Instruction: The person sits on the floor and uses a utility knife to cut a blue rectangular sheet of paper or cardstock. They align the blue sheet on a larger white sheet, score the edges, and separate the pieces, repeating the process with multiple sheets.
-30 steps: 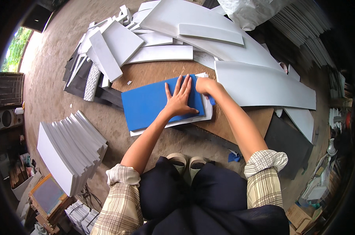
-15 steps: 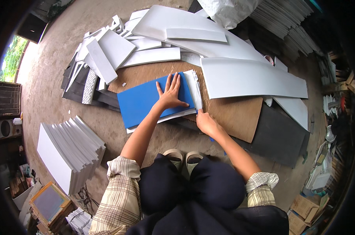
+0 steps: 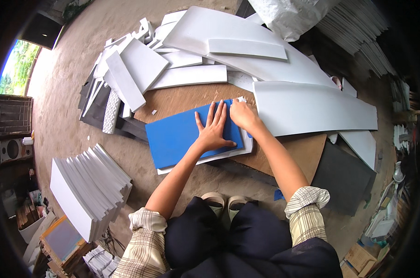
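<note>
a: what is the left hand (image 3: 213, 133) doing?

b: it lies flat and released, fingers spread, on a flat rectangular blue board (image 3: 170, 141) at the middle of the frame.

a: and the right hand (image 3: 242, 114)?

b: clenched at the board's upper right corner, around a slim blue handle (image 3: 249, 135). only the end shows below the fist; i can't tell what tip it has.

a: anything under the board?

b: a thin white sheet (image 3: 247, 147), peeking out along the bottom and right edges. beneath that, partly, is a brown wooden panel (image 3: 293, 153).

a: farther out?

b: a broad smooth white slab (image 3: 316, 109) right of centre, a flat dark grey sheet (image 3: 344, 180) below it, a jumbled heap of white flat pieces (image 3: 143, 62) toward the upper left, and a row of white panels (image 3: 68, 199) standing on edge at the lower left.
</note>
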Available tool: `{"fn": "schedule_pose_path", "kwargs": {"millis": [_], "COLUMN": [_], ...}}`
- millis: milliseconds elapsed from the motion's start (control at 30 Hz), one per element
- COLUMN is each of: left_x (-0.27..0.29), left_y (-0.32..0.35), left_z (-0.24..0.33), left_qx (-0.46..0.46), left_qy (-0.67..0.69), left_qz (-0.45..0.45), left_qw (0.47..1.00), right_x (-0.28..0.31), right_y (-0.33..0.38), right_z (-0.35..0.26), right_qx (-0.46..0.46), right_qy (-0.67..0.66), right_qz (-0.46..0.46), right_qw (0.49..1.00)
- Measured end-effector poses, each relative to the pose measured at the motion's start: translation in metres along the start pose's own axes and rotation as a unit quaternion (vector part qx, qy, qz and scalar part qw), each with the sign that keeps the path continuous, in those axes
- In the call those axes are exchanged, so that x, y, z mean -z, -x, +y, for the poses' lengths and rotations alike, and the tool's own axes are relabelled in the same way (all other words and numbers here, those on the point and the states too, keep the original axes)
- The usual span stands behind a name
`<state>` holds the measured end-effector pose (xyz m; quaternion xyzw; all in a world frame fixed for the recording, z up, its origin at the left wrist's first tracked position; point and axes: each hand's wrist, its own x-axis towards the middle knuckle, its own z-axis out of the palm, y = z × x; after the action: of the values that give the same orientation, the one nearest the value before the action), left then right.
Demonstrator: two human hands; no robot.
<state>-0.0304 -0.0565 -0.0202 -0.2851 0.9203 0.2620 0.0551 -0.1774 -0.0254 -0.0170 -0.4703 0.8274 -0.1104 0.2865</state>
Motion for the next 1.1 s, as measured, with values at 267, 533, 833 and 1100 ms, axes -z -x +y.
{"fn": "schedule_pose_path", "kwargs": {"millis": [267,533,833,1100], "left_x": [0.000,-0.005,-0.016,-0.004], "left_y": [-0.002,-0.003,0.028,0.035], "left_z": [-0.001,-0.003,0.014,0.009], "left_qx": [-0.007,0.004,-0.025,-0.113], "left_qy": [-0.003,-0.029,-0.048,-0.183], "left_qz": [0.013,0.006,0.165,0.111], "left_qw": [1.000,1.000,0.985,0.970], "right_x": [0.019,-0.012,-0.001,-0.036], "right_y": [0.021,0.150,0.164,0.136], "right_z": [-0.013,0.018,0.022,0.033], "right_qx": [-0.098,-0.079,-0.057,-0.038], "right_qy": [-0.008,-0.002,-0.035,0.016], "right_qz": [-0.180,-0.119,0.074,0.114], "right_qw": [0.979,0.990,0.995,0.993]}}
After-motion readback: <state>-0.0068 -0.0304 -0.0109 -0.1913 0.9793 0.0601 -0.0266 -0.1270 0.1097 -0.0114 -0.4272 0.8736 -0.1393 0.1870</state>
